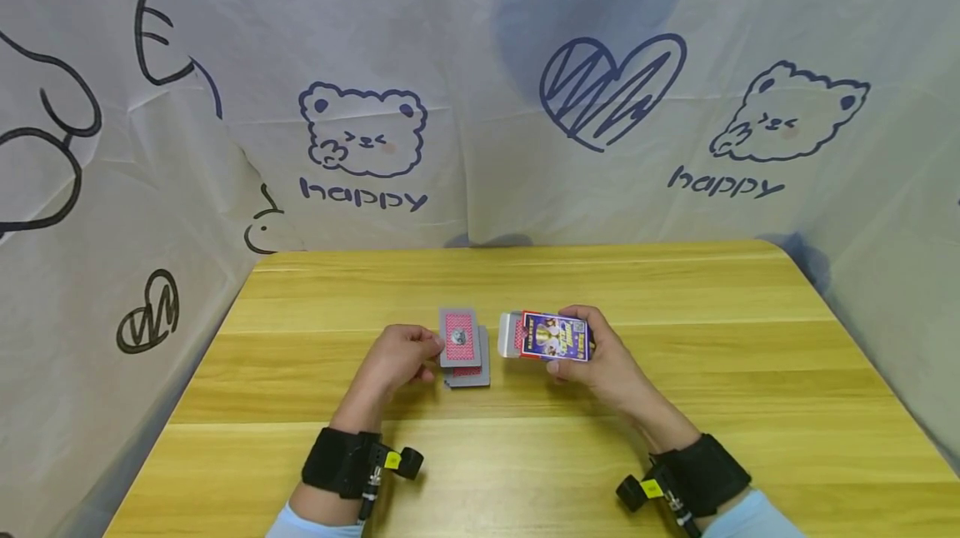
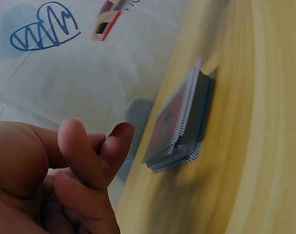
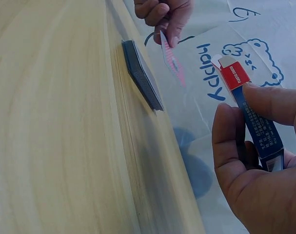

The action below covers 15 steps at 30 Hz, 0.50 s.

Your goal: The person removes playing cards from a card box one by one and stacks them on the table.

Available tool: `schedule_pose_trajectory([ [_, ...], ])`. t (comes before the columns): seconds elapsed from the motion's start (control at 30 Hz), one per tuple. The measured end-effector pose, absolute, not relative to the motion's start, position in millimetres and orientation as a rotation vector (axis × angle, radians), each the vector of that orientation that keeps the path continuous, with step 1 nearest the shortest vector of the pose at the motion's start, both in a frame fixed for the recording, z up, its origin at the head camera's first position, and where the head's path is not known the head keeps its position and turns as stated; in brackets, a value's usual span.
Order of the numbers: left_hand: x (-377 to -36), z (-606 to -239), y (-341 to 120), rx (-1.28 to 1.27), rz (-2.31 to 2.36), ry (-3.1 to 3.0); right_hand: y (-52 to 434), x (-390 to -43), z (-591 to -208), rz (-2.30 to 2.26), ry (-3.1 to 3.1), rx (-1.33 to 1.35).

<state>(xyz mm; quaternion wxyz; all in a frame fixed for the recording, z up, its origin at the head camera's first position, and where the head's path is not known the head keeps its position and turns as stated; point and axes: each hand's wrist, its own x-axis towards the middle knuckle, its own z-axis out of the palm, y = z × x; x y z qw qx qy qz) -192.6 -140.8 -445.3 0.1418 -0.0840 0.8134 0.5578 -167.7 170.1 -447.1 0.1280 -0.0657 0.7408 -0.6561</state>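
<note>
My left hand [image 1: 403,357] pinches a red-patterned playing card [image 3: 173,62] by its edge. The card is held over a stack of playing cards [image 3: 141,73] on the table, overlapping it in the head view. Seen from the left wrist, the stack [image 2: 187,129] has grey edges and lies beyond my curled fingers [image 2: 82,156]. My right hand [image 1: 596,351] grips a purple and blue card box [image 1: 557,337] off the table, thumb on one side and fingers on the other. Its white end flap [image 1: 507,335] points left toward the stack, and red pattern shows at the mouth.
The light wood table [image 1: 525,455] extends around both hands. A white cloth [image 1: 480,47] with drawn bears, hearts and lettering hangs behind the table and along its sides. A strapped camera [image 1: 405,463] sits on each wrist.
</note>
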Motion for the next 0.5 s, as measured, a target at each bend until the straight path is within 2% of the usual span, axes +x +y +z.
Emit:
schedule_pose_trajectory([
  [0.5, -193, -461, -137, -0.208, 1.492, 2.384, 171, -169, -450, -1.907, 2.158, -0.197],
])
